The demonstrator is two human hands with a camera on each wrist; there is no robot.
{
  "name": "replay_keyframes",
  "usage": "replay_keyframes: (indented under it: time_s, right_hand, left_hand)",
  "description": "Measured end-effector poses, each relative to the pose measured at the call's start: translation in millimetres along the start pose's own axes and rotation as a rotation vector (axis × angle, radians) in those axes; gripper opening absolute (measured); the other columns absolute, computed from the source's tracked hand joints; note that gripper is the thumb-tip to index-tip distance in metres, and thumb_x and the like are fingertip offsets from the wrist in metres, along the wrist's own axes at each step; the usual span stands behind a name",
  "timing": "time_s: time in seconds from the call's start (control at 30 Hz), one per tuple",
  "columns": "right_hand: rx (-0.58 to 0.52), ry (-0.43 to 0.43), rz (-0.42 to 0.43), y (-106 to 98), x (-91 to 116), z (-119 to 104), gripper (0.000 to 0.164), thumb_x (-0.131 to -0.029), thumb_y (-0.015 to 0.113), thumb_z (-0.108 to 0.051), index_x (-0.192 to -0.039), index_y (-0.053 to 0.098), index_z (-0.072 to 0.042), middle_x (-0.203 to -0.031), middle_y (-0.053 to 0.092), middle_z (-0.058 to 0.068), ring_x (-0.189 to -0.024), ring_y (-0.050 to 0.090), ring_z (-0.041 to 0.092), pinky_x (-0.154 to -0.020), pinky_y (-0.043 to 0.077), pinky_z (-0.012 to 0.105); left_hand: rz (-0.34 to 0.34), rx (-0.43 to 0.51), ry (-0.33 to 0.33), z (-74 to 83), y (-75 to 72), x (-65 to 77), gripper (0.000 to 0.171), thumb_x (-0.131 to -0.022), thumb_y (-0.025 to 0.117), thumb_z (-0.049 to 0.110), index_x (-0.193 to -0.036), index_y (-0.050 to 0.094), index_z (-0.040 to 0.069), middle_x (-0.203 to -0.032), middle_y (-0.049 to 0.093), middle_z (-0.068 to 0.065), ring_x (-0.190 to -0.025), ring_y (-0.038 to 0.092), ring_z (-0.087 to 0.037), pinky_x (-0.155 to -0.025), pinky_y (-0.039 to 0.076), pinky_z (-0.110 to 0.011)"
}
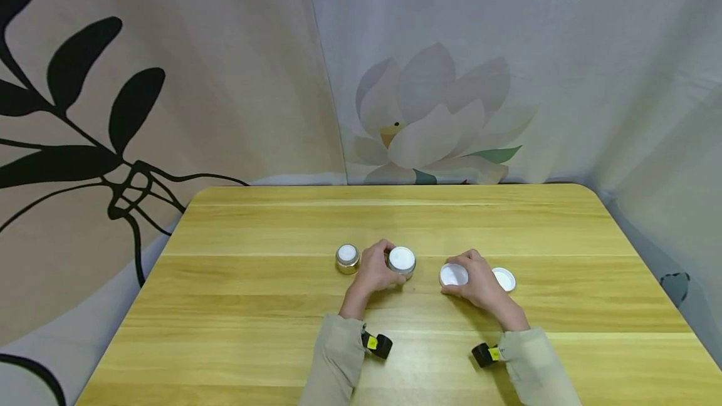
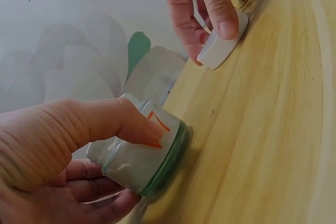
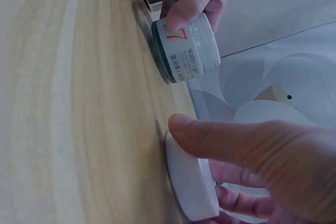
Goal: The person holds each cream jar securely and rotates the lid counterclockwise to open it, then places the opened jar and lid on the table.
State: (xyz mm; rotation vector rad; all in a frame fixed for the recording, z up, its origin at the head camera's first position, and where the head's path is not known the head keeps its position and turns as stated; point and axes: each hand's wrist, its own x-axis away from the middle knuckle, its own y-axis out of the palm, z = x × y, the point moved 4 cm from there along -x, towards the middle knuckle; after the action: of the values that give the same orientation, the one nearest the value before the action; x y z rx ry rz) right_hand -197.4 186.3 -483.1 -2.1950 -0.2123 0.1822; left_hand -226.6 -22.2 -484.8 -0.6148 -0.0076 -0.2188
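My left hand (image 1: pixel 375 269) grips a squat glass cream jar (image 1: pixel 402 259), thumb on one side and fingers round the other. Its pale label (image 3: pixel 181 51) carries an orange number, and the base is green glass. The jar's top is uncovered and looks white in the head view. To the right, my right hand (image 1: pixel 481 282) holds a round white lid (image 1: pixel 453 274) by its edge between thumb and fingers, low over the table. Just beyond that hand, a second white lid (image 1: pixel 504 279) lies on the table, partly hidden by it.
A smaller jar (image 1: pixel 347 258) with a white top and shiny gold body stands left of my left hand. All of this is on a light wooden table (image 1: pixel 254 306). Printed curtains (image 1: pixel 237 80) hang behind the table's far edge and along its sides.
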Motion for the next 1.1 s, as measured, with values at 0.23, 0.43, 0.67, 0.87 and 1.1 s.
replay_keyframes:
  time_s: [0.23, 0.43, 0.67, 0.87, 1.1]
  right_hand:
    - [-0.007, 0.003, -0.003, 0.6, 0.3, 0.5, 0.053, -0.066, 0.085, -0.019, -0.109, 0.064, 0.004, -0.099, 0.052, 0.016, -0.091, 0.053, 0.032, -0.081, 0.046, 0.049]
    - [-0.002, -0.001, 0.000, 0.8, 0.8, 1.2, 0.052, -0.066, 0.085, -0.019, -0.108, 0.065, 0.003, -0.099, 0.052, 0.015, -0.091, 0.053, 0.032, -0.081, 0.046, 0.049]
    - [0.001, 0.012, -0.006, 0.6, 1.1, 0.6, 0.053, -0.066, 0.085, -0.020, -0.109, 0.064, 0.003, -0.100, 0.052, 0.016, -0.092, 0.053, 0.033, -0.082, 0.045, 0.049]
    - [-0.005, 0.013, 0.000, 2.1, 1.5, -0.9, 0.052, -0.067, 0.084, -0.018, -0.110, 0.064, 0.004, -0.101, 0.051, 0.017, -0.092, 0.052, 0.033, -0.081, 0.046, 0.049]
    - [0.049, 0.010, 0.004, 3.2, 2.6, -2.0, 0.051, -0.071, 0.081, -0.017, -0.112, 0.061, 0.004, -0.103, 0.051, 0.018, -0.094, 0.051, 0.035, -0.080, 0.046, 0.050]
  left_hand:
    - [0.000, -0.007, 0.013, -0.7, -0.1, 0.7, 0.057, -0.058, 0.084, 0.002, -0.108, 0.057, -0.002, -0.102, 0.061, -0.014, -0.095, 0.057, -0.027, -0.086, 0.047, -0.040]
    - [-0.014, -0.001, 0.019, -1.1, 0.9, 1.1, 0.057, -0.058, 0.084, 0.000, -0.108, 0.056, -0.003, -0.103, 0.061, -0.015, -0.096, 0.057, -0.028, -0.087, 0.047, -0.040]
    - [-0.027, -0.041, 0.043, 1.5, 0.7, 2.3, 0.056, -0.058, 0.084, 0.001, -0.106, 0.055, -0.003, -0.099, 0.060, -0.013, -0.093, 0.056, -0.026, -0.084, 0.047, -0.039]
    - [-0.056, -0.098, 0.028, 4.6, 1.2, 0.8, 0.056, -0.058, 0.084, 0.001, -0.104, 0.054, -0.003, -0.099, 0.059, -0.013, -0.094, 0.055, -0.027, -0.085, 0.046, -0.039]
    - [-0.104, -0.122, -0.005, 8.0, 0.3, 2.7, 0.068, -0.060, 0.085, 0.005, -0.117, 0.050, -0.005, -0.108, 0.055, -0.016, -0.103, 0.050, -0.031, -0.090, 0.043, -0.043]
